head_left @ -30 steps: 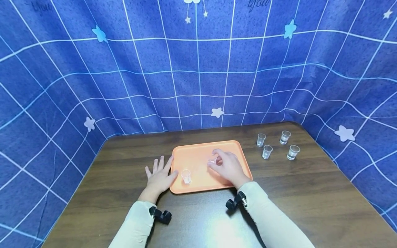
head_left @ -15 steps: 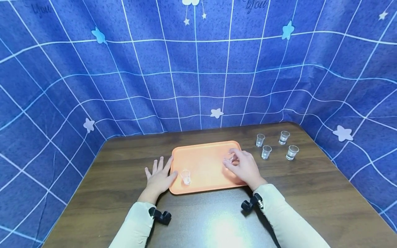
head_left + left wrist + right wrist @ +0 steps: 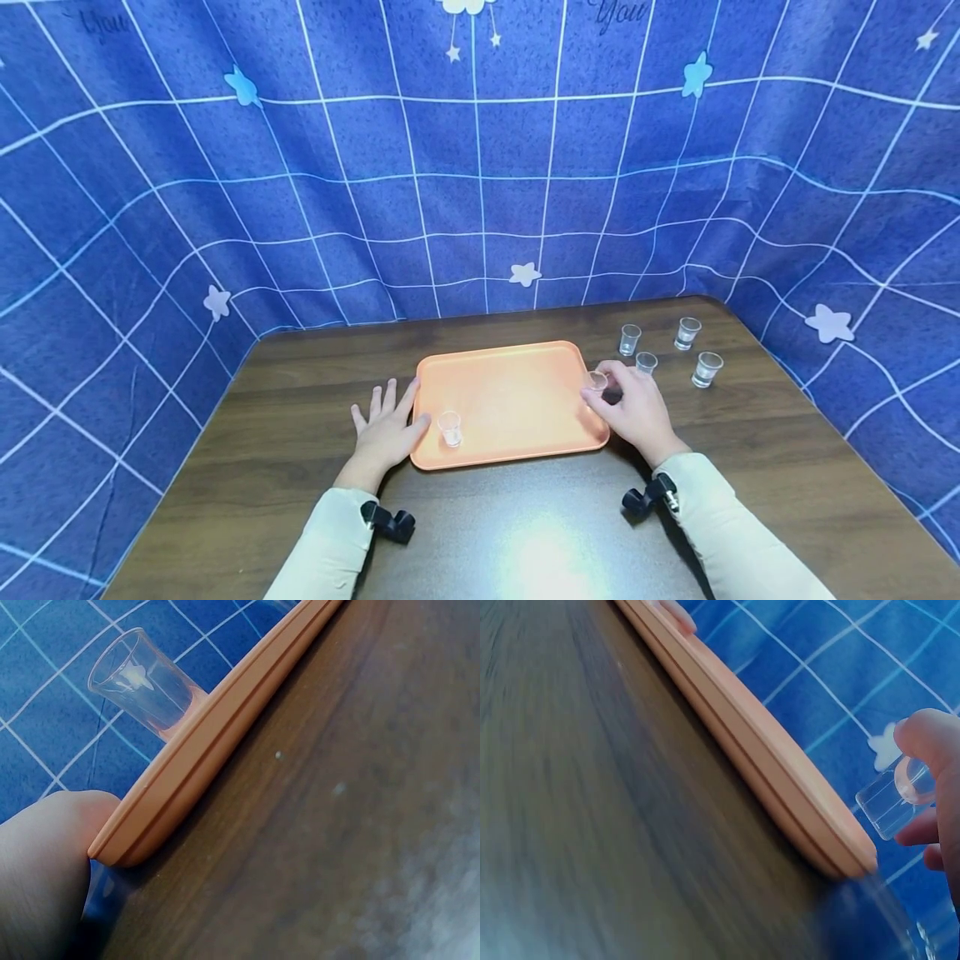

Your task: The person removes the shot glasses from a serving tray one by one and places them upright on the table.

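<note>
My right hand (image 3: 633, 412) pinches a small clear shot glass (image 3: 597, 381) between thumb and fingers, over the right rim of the orange tray (image 3: 510, 387). In the right wrist view that held shot glass (image 3: 885, 808) appears raised above the tray's edge. On the left, my left hand (image 3: 384, 432) rests with spread, straight fingers against the tray's left side, its thumb over the rim. Another clear shot glass (image 3: 450, 428) stands upright on the tray near that thumb; the left wrist view shows this glass (image 3: 146, 686) just behind the rim.
Several more shot glasses stand upright on the wooden table (image 3: 300, 392) to the right of the tray, among them a front right glass (image 3: 707, 369) and a back glass (image 3: 687, 333). My right hand partly covers the nearest glass (image 3: 646, 362). A blue curtain (image 3: 480, 208) borders the table.
My right hand has moved right with the shot glass, from above the tray's middle to its right rim. The left hand and the glass beside it have stayed in place.
</note>
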`<state>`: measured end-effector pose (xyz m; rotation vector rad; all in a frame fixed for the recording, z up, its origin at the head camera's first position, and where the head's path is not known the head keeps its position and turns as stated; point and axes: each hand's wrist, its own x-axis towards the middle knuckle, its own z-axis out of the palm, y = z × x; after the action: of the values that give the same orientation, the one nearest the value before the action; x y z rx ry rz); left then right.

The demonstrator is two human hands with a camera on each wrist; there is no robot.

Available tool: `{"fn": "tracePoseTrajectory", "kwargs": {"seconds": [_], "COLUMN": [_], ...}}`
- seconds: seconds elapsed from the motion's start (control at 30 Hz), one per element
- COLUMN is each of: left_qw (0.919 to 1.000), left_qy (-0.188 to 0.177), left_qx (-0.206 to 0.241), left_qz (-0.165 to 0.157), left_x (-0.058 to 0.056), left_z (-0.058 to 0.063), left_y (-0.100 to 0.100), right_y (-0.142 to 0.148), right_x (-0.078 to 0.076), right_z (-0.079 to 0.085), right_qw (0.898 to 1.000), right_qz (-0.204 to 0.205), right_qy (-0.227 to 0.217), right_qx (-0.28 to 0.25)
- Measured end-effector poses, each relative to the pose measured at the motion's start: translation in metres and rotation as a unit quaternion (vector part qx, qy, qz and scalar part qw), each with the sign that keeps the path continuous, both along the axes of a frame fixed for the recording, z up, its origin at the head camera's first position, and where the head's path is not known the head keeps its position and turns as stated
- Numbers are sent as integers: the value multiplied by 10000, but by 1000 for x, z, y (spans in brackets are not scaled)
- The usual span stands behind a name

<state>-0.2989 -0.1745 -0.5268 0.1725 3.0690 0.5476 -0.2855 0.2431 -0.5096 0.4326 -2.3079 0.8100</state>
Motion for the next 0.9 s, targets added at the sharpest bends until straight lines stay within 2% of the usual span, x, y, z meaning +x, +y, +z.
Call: {"fn": "tracePoseTrajectory", "kwargs": {"seconds": [0.37, 0.67, 0.9], "left_qw": [10000, 10000, 10000], "left_qy": [-7, 9, -18], "left_qx": [73, 63, 45], "left_qz": [-10, -10, -4], "left_x": [2, 1, 1], "left_z": [3, 1, 1], "left_y": [1, 0, 0], "right_y": [44, 72, 95], "right_x": [9, 14, 21], "right_z": [-7, -11, -11], "right_qw": [9982, 9969, 9936], "right_qz": [-495, -562, -853], "right_qy": [-130, -196, -536], "right_qx": [316, 513, 508]}}
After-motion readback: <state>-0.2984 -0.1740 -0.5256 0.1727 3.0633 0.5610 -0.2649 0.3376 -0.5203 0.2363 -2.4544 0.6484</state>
